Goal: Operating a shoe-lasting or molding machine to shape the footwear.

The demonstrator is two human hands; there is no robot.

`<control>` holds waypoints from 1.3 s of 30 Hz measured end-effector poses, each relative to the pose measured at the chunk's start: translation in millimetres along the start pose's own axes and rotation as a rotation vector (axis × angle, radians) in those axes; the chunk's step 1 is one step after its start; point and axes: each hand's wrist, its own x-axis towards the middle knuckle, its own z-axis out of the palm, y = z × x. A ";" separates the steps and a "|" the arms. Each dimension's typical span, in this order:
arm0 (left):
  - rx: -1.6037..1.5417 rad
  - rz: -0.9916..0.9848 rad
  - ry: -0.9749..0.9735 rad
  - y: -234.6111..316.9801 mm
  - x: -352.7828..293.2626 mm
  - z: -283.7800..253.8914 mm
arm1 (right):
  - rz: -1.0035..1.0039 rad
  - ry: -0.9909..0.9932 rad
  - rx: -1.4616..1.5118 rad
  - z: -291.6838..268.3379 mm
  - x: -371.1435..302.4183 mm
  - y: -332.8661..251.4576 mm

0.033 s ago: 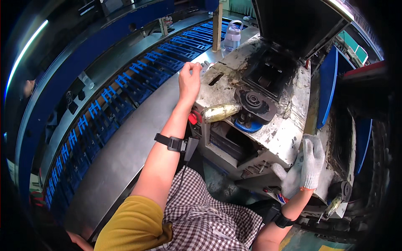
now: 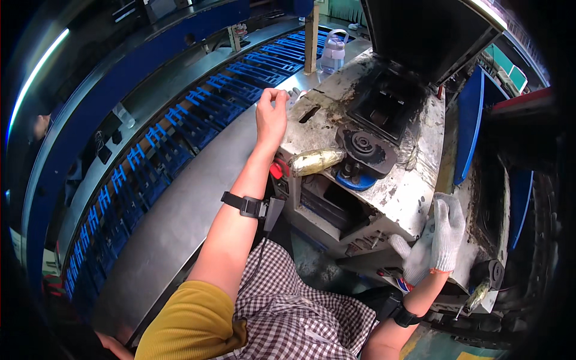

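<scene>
My bare left hand (image 2: 272, 119) is raised at the left corner of the grimy metal machine top (image 2: 414, 207), fingers curled in. Just past its fingertips lies a small greyish thing (image 2: 294, 94), too small to name. Whether the fingers grip anything is hidden. Down at the machine's right front, my right hand (image 2: 447, 231) wears a white knitted glove with an orange cuff edge. Its fingers are bent around a second white glove (image 2: 416, 255), which has a blue and red cuff. A tape-wrapped handle (image 2: 316, 162) on a dark round crank plate (image 2: 365, 144) stands between my hands.
A dark raised lid (image 2: 429, 36) stands over a square black opening (image 2: 387, 105). Blue slatted racks (image 2: 174, 120) curve along the left behind a smooth metal surface (image 2: 174, 207). A lilac bottle (image 2: 333, 54) stands at the back. Another wrapped handle (image 2: 478, 295) sits at the lower right.
</scene>
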 end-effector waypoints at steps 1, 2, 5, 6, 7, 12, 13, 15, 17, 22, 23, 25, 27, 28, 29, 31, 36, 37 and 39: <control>-0.020 0.006 0.001 0.9 -0.8 0.8 | -0.018 0.007 -0.003 0.7 -0.7 1.8; -0.039 0.012 0.001 1.8 -1.3 1.4 | 0.016 0.008 0.026 1.1 -1.4 1.7; -0.032 -0.002 -0.018 3.6 -1.5 1.0 | 0.109 0.003 0.078 1.3 -2.5 -2.1; -0.019 -0.012 -0.027 4.1 -1.5 0.7 | 0.134 -0.002 0.073 0.7 -2.5 -2.5; -0.021 -0.021 -0.027 3.8 -1.1 0.3 | 0.158 -0.006 0.068 0.3 -2.1 -3.1; -0.012 -0.049 -0.041 4.0 -1.0 -2.0 | 0.033 -0.005 0.032 0.5 -1.0 1.9; -0.009 -0.050 -0.036 2.9 -0.5 -2.5 | 0.020 -0.006 0.027 0.2 -1.1 3.3; -0.001 -0.053 -0.026 1.0 0.7 -2.9 | 0.021 -0.002 0.041 0.7 -2.3 1.2; -0.026 -0.048 -0.013 3.0 0.0 -1.4 | 0.014 0.005 0.044 0.0 -2.8 1.4; 0.029 -0.104 -0.059 7.6 -1.2 -5.7 | 0.056 -0.014 0.027 -1.3 -2.6 -0.6; -0.003 -0.079 -0.057 5.9 -0.5 -5.7 | 0.041 -0.013 0.024 -1.5 -2.2 0.6; -0.036 -0.050 -0.063 4.8 -0.1 -5.9 | 0.013 -0.011 0.017 -1.7 -1.3 4.2; -0.039 -0.041 -0.078 5.9 -0.5 -5.9 | 0.055 -0.024 0.041 -2.4 -2.3 0.1; -0.029 -0.045 -0.079 6.4 -0.6 -6.2 | 0.075 -0.032 0.053 -2.4 -2.7 -2.0; -0.019 -0.048 -0.079 7.0 -0.7 -6.5 | 0.071 -0.028 0.047 -2.4 -2.6 -1.0; -0.002 -0.052 -0.081 7.4 -0.9 -7.0 | 0.063 -0.020 0.033 -2.4 -2.1 1.8; 0.031 -0.083 -0.104 11.3 -2.5 -5.7 | 0.034 -0.020 0.017 -2.7 -3.2 0.1; 0.015 -0.059 -0.096 9.8 -2.3 -6.0 | 0.032 -0.020 0.016 -2.6 -3.4 -0.8; -0.017 -0.012 -0.082 6.8 -1.5 -6.3 | 0.004 -0.017 0.007 -2.5 -3.1 1.8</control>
